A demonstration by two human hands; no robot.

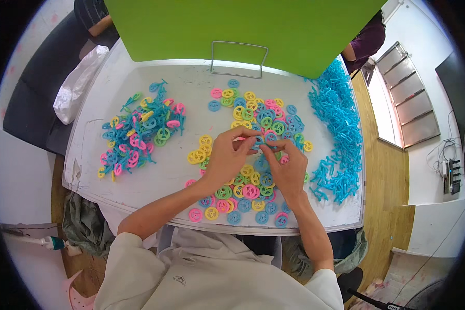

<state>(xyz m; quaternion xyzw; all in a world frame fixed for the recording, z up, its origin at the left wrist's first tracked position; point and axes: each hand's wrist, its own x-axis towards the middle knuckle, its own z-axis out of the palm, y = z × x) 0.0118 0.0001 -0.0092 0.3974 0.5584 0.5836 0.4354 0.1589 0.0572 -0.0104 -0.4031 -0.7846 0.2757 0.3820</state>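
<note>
Over the middle of the table, my left hand (226, 159) pinches a small blue openwork disc (257, 143) between thumb and fingers. My right hand (289, 169) closes on the same disc from its right side; whether a small stick is also between those fingertips is hidden. Beneath and around both hands spread loose discs (250, 192) in pink, yellow, green and blue. Along the right edge lies a long heap of thin turquoise plastic sticks (338, 129). At left is a mixed pile (137, 139) of coloured discs and turquoise sticks, some apparently joined together.
A green board (253, 23) stands across the far side of the white table (191, 82), with a wire loop (239, 43) at its base. Beyond the left edge hangs a white plastic bag (79, 87). Parts of other people show at both far corners.
</note>
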